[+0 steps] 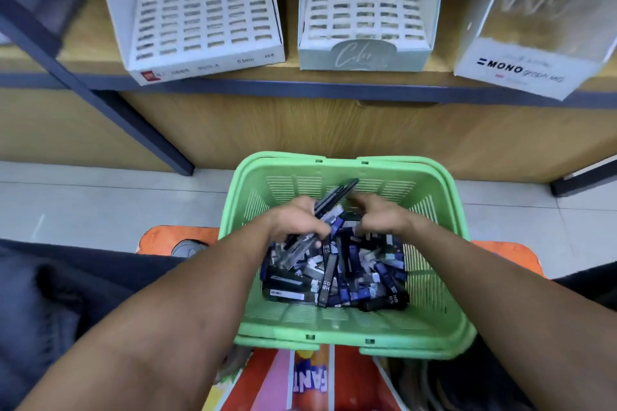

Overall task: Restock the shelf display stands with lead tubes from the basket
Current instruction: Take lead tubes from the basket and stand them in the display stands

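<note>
A long wooden shelf with a dark blue metal edge (300,85) is seen at the far side, above a pale tiled floor (66,203). Three stands are set on the shelf: a white cardboard stand with rows of small slots (200,23) at the left, a pale grey slotted stand (364,10) in the middle, and a white box marked MONO graph (534,43) at the right. Nearer, a green plastic basket with slatted walls (430,277) is rested on an orange printed surface (300,377). A heap of small black and blue lead tubes (350,270) is piled inside the basket. Both bare arms are reached down into it. A bunch of dark tubes (329,202) is gripped in the left hand (293,220), with its fingers curled round them. The right hand (380,215) is curled over the heap just beside the left one; what it holds cannot be told.
</note>
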### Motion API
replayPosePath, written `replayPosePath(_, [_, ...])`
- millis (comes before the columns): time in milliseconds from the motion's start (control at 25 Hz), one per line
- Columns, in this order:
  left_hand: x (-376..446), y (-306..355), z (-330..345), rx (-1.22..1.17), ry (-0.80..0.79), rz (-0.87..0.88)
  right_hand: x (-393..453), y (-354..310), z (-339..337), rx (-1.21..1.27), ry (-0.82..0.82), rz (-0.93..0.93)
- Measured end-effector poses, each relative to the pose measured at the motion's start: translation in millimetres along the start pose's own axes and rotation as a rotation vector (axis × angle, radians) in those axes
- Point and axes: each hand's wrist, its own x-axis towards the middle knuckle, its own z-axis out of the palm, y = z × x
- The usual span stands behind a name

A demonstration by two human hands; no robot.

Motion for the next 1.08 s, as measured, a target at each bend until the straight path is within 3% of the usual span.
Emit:
replayPosePath(160, [-36, 20, 2, -0.182, -0.037, 0.024, -25, -23, -5, 0.394, 0.043, -0.128])
replayPosePath(320, [-62, 34, 2, -0.296, -0.123, 0.093, -49, -43, -8, 0.584, 0.17, -0.21])
replayPosePath(680, [-108, 69, -10, -0.474, -0.075, 0.173, -109, -109, -25, 0.041, 0.175, -0.389])
replayPosePath(920, [-165, 105, -40, -0.585, -0.082, 0.337, -144, -149, -36, 0.424, 0.059, -0.448])
replayPosePath(1080, [-200, 127, -62, -0.564, 0.013, 0.448, -160, -182, -45, 0.475, 0.006, -0.562])
